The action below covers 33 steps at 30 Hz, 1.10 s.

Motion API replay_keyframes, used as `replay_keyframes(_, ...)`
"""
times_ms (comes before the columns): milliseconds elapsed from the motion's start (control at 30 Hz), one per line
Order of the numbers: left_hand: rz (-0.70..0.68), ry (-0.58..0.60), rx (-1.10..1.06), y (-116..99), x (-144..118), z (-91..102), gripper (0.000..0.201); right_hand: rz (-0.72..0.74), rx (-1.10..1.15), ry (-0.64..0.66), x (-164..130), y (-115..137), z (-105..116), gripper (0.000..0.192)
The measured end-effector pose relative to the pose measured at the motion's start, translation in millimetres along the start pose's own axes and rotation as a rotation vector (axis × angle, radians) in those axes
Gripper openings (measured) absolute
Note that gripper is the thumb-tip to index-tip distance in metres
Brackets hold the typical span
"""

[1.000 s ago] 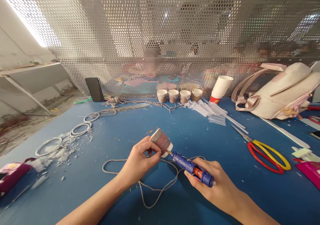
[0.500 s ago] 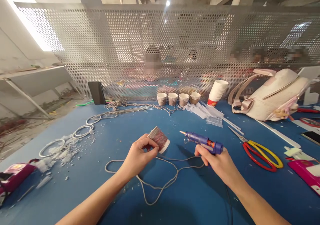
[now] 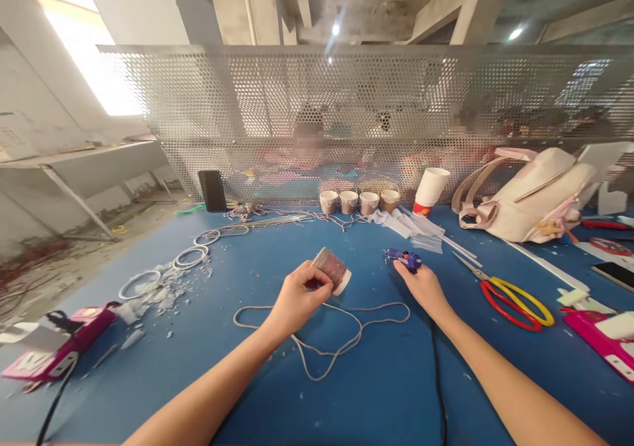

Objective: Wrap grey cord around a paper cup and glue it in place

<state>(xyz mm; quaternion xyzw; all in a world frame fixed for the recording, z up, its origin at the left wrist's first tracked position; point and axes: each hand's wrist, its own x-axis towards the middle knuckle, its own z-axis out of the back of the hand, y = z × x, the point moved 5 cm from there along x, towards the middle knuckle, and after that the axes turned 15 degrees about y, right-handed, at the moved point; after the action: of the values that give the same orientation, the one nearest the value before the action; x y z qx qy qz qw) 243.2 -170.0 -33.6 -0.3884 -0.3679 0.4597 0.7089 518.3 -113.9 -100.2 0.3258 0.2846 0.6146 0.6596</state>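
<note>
My left hand [image 3: 303, 298] is closed on a small paper cup [image 3: 333, 269] wrapped in brownish-grey cord, tilted with its white rim towards the lower right. A grey cord [image 3: 341, 352] trails from near that hand and lies in loose loops on the blue table. Over to the right, my right hand [image 3: 424, 289] is closed round a blue glue gun [image 3: 403, 258], whose nozzle points left and away from me. A black cable runs from beneath this hand to the table's front. Some of the fingers of my right hand are hidden behind the gun.
Several cord-wrapped cups [image 3: 369, 203] line the back beside stacked paper cups [image 3: 432, 191]. Glue sticks [image 3: 426, 234], scissors [image 3: 510, 300] and a backpack [image 3: 529, 195] lie right. White rings [image 3: 191, 258], scraps and a pink power strip [image 3: 74, 343] lie left. A perforated screen [image 3: 277, 122] stands behind.
My right hand has moved forward with the glue gun, which now points farther from me. The left hand still holds the cup. The camera view has shifted.
</note>
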Motion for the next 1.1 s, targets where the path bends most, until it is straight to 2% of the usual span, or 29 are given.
replay_keyframes(133, -0.005, -0.024, 0.003, -2, -1, -1.5, 0.012, -0.003, -0.039, -0.001, 0, -5, 0, 0.030)
replay_keyframes(267, -0.006, -0.048, -0.017, -3, -2, -0.9, 0.012, 0.014, -0.037, -0.046, -11, -4, 20, 0.039)
replay_keyframes(367, -0.005, -0.055, -0.051, -2, -2, 0.3, 0.010, 0.073, -0.012, -0.199, -35, 13, 43, 0.048)
replay_keyframes(433, 0.001, -0.051, -0.081, -1, -2, 0.3, 0.009, 0.201, 0.064, -0.278, -57, 37, 49, 0.042)
replay_keyframes(467, 0.005, -0.048, -0.097, 0, -2, -0.1, 0.009, 0.280, 0.118, -0.246, -66, 52, 45, 0.036)
replay_keyframes(567, 0.020, -0.038, -0.144, 2, -3, -2.2, 0.010, 0.525, 0.098, 0.030, -85, 99, 10, 0.016)
replay_keyframes(633, 0.029, -0.036, -0.168, 2, -5, -3.8, 0.011, 0.745, -0.011, 0.054, -96, 123, -12, 0.013)
replay_keyframes(700, 0.044, -0.029, -0.203, 1, -7, -6.0, 0.012, 0.864, -0.137, -0.023, -102, 134, -29, 0.011)
replay_keyframes(800, 0.096, 0.008, -0.305, 3, -9, -11.0, 0.013, 0.876, -0.272, -0.140, -100, 135, -41, 0.005)
replay_keyframes(867, 0.130, 0.031, -0.366, 5, -10, -14.1, 0.013, 0.875, -0.290, -0.164, -99, 132, -44, 0.004)
replay_keyframes(1000, 0.152, 0.049, -0.388, 7, -10, -15.9, 0.014, 0.902, -0.112, -0.091, -99, 129, -44, 0.015)
replay_keyframes(1100, 0.155, 0.042, -0.348, 5, -11, -15.5, 0.015, 0.847, 0.088, 0.010, -98, 126, -45, 0.014)
